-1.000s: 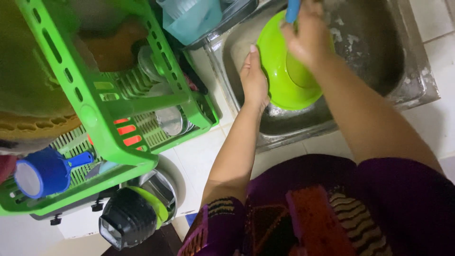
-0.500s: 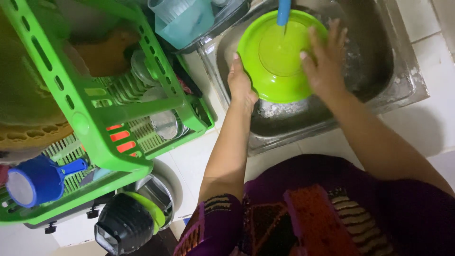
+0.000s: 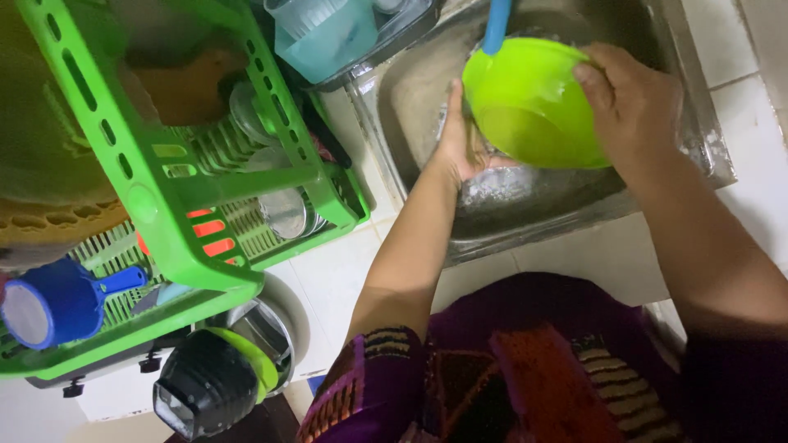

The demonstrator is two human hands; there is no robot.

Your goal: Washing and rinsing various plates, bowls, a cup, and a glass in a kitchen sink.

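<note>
Both hands hold a lime-green bowl (image 3: 529,102) over the steel sink (image 3: 698,123), tilted, its opening facing down-left. Right hand (image 3: 632,102) fingers curl pressed together over the rim; left hand (image 3: 460,139) fingers lie flat against the opposite side.

Single head-worn view, looking steeply down from close above. Sink (image 3: 681,156) lies under both hands; green rack (image 3: 164,205) sits left of the left hand (image 3: 460,139).
</note>
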